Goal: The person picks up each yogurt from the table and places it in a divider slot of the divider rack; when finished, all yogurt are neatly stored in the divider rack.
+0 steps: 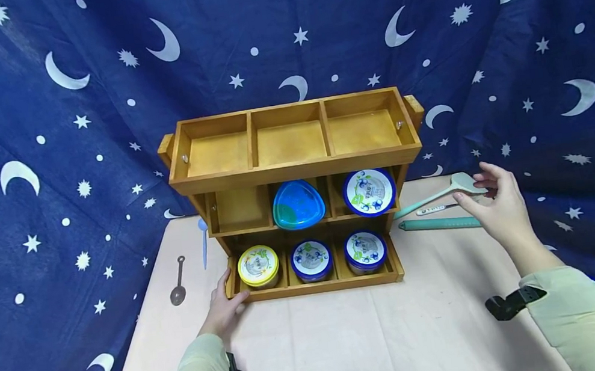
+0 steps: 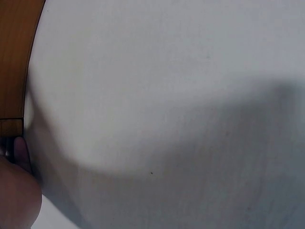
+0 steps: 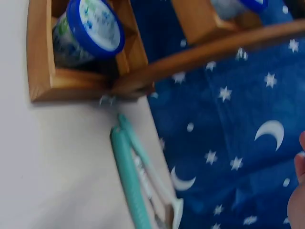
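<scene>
A three-tier wooden rack stands at the back of the table. My left hand grips its lower left front corner, thumb on the front edge and fingers along the side; in the left wrist view only part of that hand shows beside the wood. My right hand hovers by the head of a pale green spatula, thumb and fingers apart. The right wrist view shows the spatula lying on the table and the hand at the frame's edge, holding nothing visible.
A yellow-lidded tub and blue-lidded tubs fill the bottom tier. The middle tier holds a blue container and another blue-lidded tub. A teal stick lies right; a brown spoon and blue spoon lie left.
</scene>
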A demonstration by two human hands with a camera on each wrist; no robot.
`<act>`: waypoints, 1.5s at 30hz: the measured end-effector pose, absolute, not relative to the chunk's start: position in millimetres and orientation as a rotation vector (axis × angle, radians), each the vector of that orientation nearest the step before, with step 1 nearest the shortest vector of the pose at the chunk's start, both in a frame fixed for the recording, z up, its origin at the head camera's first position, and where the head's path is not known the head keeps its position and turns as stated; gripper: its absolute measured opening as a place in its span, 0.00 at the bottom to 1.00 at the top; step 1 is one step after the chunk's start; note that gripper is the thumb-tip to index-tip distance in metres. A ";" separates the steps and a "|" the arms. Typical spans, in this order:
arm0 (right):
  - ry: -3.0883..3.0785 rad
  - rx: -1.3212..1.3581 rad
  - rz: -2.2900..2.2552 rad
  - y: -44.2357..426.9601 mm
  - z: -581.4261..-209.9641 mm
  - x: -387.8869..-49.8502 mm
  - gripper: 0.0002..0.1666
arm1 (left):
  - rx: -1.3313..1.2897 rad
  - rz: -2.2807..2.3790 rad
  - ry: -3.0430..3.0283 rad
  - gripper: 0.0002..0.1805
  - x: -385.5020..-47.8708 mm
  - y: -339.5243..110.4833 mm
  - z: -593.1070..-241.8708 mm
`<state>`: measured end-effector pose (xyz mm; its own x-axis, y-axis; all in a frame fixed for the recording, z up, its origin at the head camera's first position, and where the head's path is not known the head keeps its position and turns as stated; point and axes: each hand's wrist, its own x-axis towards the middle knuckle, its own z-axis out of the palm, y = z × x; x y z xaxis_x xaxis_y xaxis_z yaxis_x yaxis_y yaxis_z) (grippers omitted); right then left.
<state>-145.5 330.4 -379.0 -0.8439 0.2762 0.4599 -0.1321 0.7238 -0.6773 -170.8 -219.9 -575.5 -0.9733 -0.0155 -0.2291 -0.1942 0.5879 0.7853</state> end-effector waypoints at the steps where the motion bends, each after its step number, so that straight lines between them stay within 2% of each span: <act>1: -2.405 -0.123 0.999 335.2 -381.9 -144.9 0.44 | -0.175 1.331 2.615 0.48 -171.2 -220.1 -575.5; 11: -2.544 -0.264 0.907 374.5 -401.5 -134.6 0.46 | -0.179 1.316 2.623 0.48 -170.7 -219.4 -572.8; 18: -2.608 -0.382 0.871 400.7 -414.9 -122.1 0.48 | -0.214 1.362 2.590 0.42 -170.1 -218.9 -569.4; 27: -2.698 -0.423 0.906 424.6 -430.9 -110.3 0.54 | -0.188 1.318 2.627 0.47 -171.2 -219.4 -573.5; 45: -2.883 -0.556 0.683 454.2 -458.7 -86.6 0.62 | -0.195 1.330 2.617 0.49 -171.3 -220.7 -577.1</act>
